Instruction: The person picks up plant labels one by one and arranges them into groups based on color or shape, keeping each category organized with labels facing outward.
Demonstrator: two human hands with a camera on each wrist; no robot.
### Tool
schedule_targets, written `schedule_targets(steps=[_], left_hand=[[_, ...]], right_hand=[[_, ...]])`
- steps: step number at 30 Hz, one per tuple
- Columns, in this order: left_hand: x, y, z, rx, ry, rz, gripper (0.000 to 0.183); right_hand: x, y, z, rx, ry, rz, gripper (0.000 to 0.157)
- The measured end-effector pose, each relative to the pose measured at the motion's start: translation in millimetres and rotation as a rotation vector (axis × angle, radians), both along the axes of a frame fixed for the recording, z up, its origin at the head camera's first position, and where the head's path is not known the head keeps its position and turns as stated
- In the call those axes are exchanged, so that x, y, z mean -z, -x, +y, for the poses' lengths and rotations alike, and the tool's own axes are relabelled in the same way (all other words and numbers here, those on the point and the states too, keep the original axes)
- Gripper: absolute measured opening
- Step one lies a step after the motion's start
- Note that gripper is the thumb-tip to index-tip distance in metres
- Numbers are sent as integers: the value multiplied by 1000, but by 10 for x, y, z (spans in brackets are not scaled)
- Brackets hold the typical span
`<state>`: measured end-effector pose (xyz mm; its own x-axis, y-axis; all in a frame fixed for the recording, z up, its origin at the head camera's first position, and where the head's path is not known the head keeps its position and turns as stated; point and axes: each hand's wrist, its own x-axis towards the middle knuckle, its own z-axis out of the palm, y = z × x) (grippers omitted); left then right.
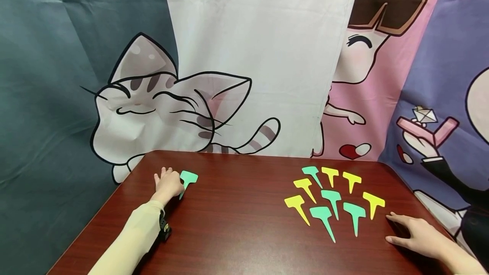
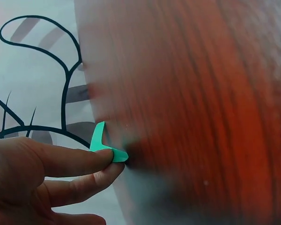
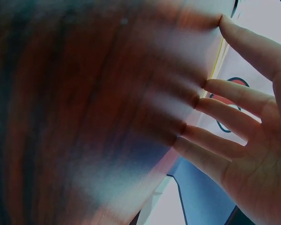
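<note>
The left hand grasps a flat mint-green T-shaped marker by its stem, at centre left of the head view, near the left and far edges of the dark reddish-brown wood-grain bench. A wide stretch of wood lies between it and nine flat yellow and green T-shaped markers at centre right. Just beside these, lower right, the right hand has released, outspread fingers, tips touching the glossy bench. A cartoon-printed cloth backdrop hangs behind.
</note>
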<state>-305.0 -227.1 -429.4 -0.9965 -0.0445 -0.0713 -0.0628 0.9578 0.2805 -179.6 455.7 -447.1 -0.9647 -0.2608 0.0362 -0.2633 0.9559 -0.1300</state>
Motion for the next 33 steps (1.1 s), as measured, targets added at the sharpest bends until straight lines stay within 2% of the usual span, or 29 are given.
schedule_targets(steps=[8,22,33], left_hand=[[13,1,-6,-2,13,16,23],[14,-30,-4,7,12,52,2],[-31,-49,13,27,21,106,20]], right_hand=[[3,8,12,1,6,0,68],[-6,27,3,-1,0,-11,68],[16,9,13,10,21,-23,71]])
